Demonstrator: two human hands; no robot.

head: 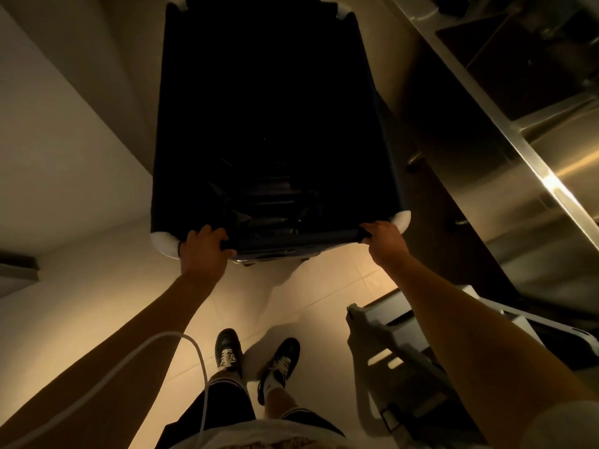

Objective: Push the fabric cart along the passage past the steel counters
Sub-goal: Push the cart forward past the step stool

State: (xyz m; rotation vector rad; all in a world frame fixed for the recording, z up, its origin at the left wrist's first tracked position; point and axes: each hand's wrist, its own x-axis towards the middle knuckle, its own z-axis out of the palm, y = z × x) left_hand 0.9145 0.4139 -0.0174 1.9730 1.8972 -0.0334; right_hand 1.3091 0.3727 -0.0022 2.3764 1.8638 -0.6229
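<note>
A tall cart with dark fabric walls (181, 131) and white rounded corner pieces fills the upper middle of the head view. Its inside is very dark, with a crumpled black liner low down. My left hand (204, 251) is closed over the near rim beside the left white corner. My right hand (385, 239) grips the same rim next to the right white corner. Both arms are stretched out in front of me. The steel counter (534, 176) runs along the right side, close to the cart's right wall.
A pale wall (64, 140) stands on the left, near the cart's left side. A grey plastic trolley or bin (398, 348) sits at my lower right by my right arm. My feet are on the tiled floor (324, 286). A white cable (194, 358) hangs across my left arm.
</note>
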